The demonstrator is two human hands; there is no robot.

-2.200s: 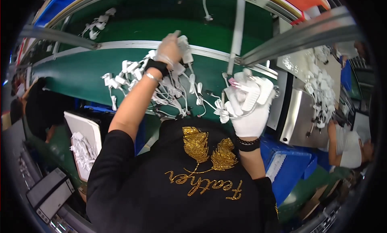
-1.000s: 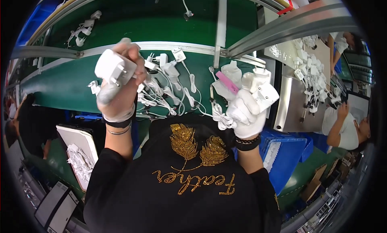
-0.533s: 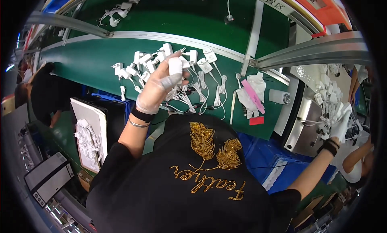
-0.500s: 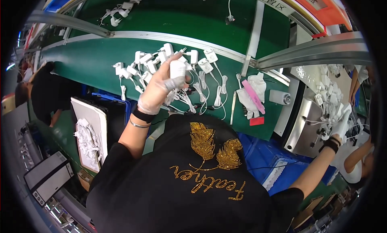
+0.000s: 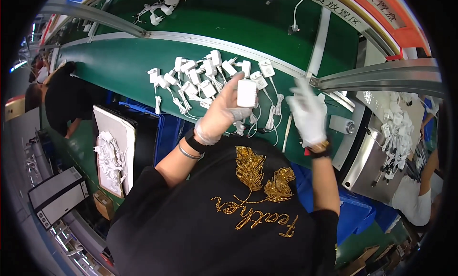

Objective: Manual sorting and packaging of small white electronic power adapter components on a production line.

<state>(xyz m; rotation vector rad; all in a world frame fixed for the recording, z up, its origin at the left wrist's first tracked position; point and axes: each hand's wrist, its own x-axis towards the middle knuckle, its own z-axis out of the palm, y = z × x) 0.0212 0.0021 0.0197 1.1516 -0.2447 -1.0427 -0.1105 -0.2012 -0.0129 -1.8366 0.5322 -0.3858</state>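
Co-worker, left edge: a person in black (image 5: 66, 97) is bent beside the far end of the green bench (image 5: 112, 63).
White tray, lower left: tilted in view, bearing a tangle of white cables (image 5: 110, 161).
Small adapter group, top left of centre: several white adapters (image 5: 167, 8) with cords, lying beyond the metal rail (image 5: 200, 36).
Adapter pile, upper centre: many white plug adapters (image 5: 190, 78) lie close together on the green bench, some with prongs raised; coiled cords trail toward the lower edge of the bench.
Left hand, centre: the hand (image 5: 220, 114) is turned palm up, fingers partly curled, thumb set across from them; the gap between is filled by one adapter.
Held adapter, centre: a white block (image 5: 246, 93), broad plain face toward the camera, raised in front of the pile.
Right hand, right of centre: white-gloved hand (image 5: 307, 114), fingers extended toward the top of the frame, grasping nothing visible; blur hides their exact spread.
Cylinder, right: a pale container (image 5: 342, 124) lies on its side on the bench, just beside the gloved hand.
Adapter heap, far right: white adapters and cords (image 5: 397, 132) lie massed, partly over a metal surface (image 5: 365, 173).
Co-worker, right edge: a white sleeve (image 5: 412, 202) shows below the heap.
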